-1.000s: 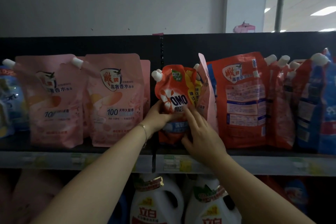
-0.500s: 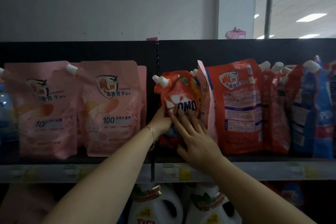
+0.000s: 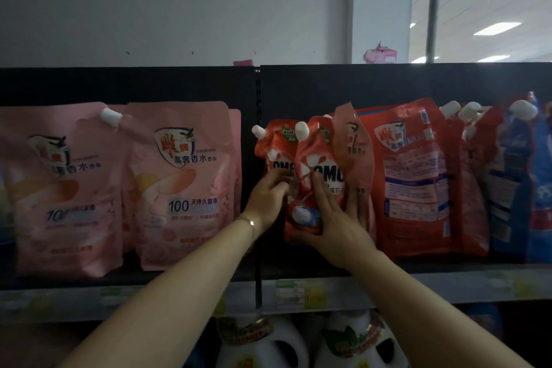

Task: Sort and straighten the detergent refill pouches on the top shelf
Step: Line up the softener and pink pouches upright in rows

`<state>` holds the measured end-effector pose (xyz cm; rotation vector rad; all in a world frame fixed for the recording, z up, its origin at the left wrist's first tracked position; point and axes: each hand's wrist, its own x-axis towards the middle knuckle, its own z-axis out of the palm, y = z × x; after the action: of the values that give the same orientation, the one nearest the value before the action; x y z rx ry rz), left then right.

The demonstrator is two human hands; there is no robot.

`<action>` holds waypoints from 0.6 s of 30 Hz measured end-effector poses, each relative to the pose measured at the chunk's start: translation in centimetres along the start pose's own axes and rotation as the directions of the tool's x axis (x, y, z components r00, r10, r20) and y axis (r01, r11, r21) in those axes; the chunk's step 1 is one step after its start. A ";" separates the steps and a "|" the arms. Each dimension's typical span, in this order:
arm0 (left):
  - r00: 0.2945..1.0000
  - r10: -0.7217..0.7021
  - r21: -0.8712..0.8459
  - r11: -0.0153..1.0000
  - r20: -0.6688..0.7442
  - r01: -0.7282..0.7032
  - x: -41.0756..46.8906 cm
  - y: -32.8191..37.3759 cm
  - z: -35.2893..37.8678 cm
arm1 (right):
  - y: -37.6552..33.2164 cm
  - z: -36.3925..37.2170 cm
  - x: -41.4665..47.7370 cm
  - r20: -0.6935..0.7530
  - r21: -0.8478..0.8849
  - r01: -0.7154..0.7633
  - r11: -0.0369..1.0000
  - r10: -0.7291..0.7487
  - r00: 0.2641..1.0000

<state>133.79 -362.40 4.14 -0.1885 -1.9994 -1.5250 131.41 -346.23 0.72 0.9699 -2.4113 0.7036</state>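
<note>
Half a second on, what had shown as one pack under my hands had fanned into two: a rear red OMO pouch (image 3: 273,149), small, of soft plastic with a white spout cap, stood out to the left of the front red OMO pouch (image 3: 321,176), its twin, which overlapped its edge. Both stood on the top shelf (image 3: 179,297), a grey ledge with price strips, just right of the black upright. A bent pale pink pouch (image 3: 354,146) was wedged between the front one and the large red refill pouch (image 3: 412,176), touching both. My left hand (image 3: 267,203) had its fingers curled at the rear pouch's inner edge, apparently pinching it, though the dim picture left me unsure how firm that hold was. My right hand (image 3: 334,218) lay on the front pouch with fingers straight and spread, pressing it back. I judged this to be the step of separating and squaring the OMO pair. The next move called for seating them one behind the other, faces forward. After that the stray pink one needed drawing out towards the large pink refill pouches (image 3: 182,185) on the left, with support so the soft packs did not slump.
</note>
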 end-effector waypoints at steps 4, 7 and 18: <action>0.895 0.054 0.375 0.918 -0.443 0.130 1.6 -1.8 0.4 | -0.1 0.6 0.2 -0.068 -0.007 -0.011 1.000 0.010 0.998; 0.926 -0.139 0.269 0.932 -0.350 0.241 3.5 -3.3 0.5 | 0.0 1.0 0.4 -0.114 -0.014 -0.012 1.000 0.010 0.993; 0.877 -0.143 0.127 0.966 -0.459 0.224 6.8 -6.2 1.0 | 0.3 1.2 0.5 -0.132 -0.062 0.012 0.998 -0.021 0.991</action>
<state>125.07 -365.15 2.58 0.4063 -1.7968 -1.3396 130.59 -346.95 -0.01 0.8886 -2.2927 0.6625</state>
